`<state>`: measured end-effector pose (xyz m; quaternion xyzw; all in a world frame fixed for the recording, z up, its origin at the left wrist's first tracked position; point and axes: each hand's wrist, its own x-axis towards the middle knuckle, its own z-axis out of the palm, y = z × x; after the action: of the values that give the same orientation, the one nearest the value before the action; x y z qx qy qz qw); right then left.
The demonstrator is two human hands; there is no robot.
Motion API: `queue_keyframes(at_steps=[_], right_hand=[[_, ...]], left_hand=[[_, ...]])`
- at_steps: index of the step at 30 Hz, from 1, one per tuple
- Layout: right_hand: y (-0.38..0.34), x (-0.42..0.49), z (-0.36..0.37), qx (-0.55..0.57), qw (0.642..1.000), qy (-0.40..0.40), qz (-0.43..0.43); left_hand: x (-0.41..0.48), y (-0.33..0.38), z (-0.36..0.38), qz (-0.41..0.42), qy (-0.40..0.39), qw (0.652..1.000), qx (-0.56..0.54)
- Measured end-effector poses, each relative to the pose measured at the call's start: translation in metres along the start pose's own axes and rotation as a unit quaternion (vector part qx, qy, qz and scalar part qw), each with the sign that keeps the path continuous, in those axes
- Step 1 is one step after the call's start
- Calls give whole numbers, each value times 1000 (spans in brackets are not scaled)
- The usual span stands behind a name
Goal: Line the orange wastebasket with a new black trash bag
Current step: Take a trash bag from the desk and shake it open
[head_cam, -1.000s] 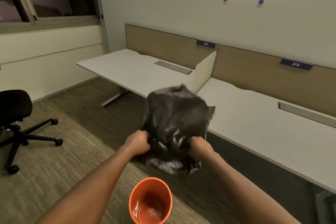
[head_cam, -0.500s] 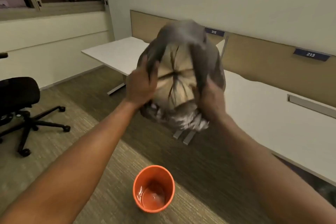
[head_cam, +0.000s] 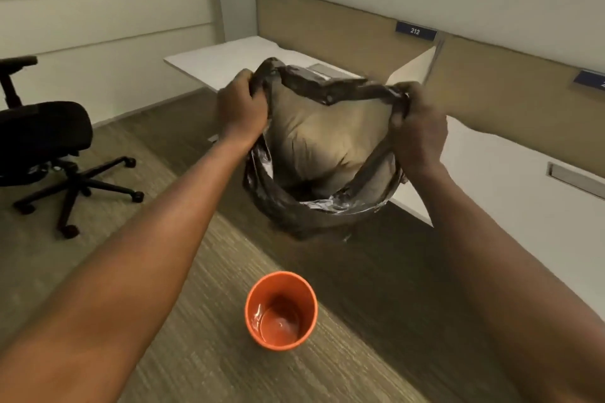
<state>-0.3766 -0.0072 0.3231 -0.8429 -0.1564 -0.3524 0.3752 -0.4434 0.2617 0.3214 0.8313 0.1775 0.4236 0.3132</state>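
Observation:
The orange wastebasket [head_cam: 281,311] stands upright on the carpet between my forearms, with nothing inside it. Well above and beyond it I hold the black trash bag [head_cam: 324,154] in the air, its mouth stretched wide and facing me so I look into its thin, see-through inside. My left hand [head_cam: 242,108] grips the mouth's left edge. My right hand [head_cam: 419,127] grips the right edge. The bag's lower rim hangs slack, clear of the wastebasket.
A long white desk [head_cam: 510,173] with a tan back panel and a divider [head_cam: 412,65] runs along the wall ahead and to the right. A black wheeled office chair [head_cam: 42,144] stands on the left. Carpet lies around the wastebasket.
The crumpled bag was swung upward, puffed with air, and its mouth has been pulled wide open between my hands, which have moved farther apart. The wastebasket has stayed put.

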Motion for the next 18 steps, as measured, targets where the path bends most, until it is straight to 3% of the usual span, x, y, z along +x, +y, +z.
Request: queue_keyframes(at_steps=[2, 3, 4, 6, 7, 8, 12, 15, 18], right_hand=[[-4, -29, 12, 15, 997, 40, -59], [4, -52, 24, -4, 998, -22, -66], [17, -80, 37, -45, 986, -150, -53], [53, -139, 57, -153, 888, -433, -3], [70, -162, 61, -180, 846, -500, 25], [86, -179, 61, -183, 830, -524, 58], [119, -196, 60, -107, 845, -499, 160], [132, -192, 68, -44, 880, -393, 261], [142, -198, 83, -34, 872, -320, 368]], left_hand=[[-30, 2, 3, 78, 58, 994, 54], [-52, -7, 10, 88, 19, 992, 86], [-77, -21, 18, 69, -67, 988, 124], [-127, -63, 31, -10, -279, 937, 210], [-148, -86, 33, -43, -355, 907, 223], [-163, -106, 32, -72, -402, 886, 220], [-185, -148, 27, -194, -405, 876, 174], [-183, -161, 35, -301, -352, 877, 126], [-183, -173, 47, -394, -283, 872, 59]])
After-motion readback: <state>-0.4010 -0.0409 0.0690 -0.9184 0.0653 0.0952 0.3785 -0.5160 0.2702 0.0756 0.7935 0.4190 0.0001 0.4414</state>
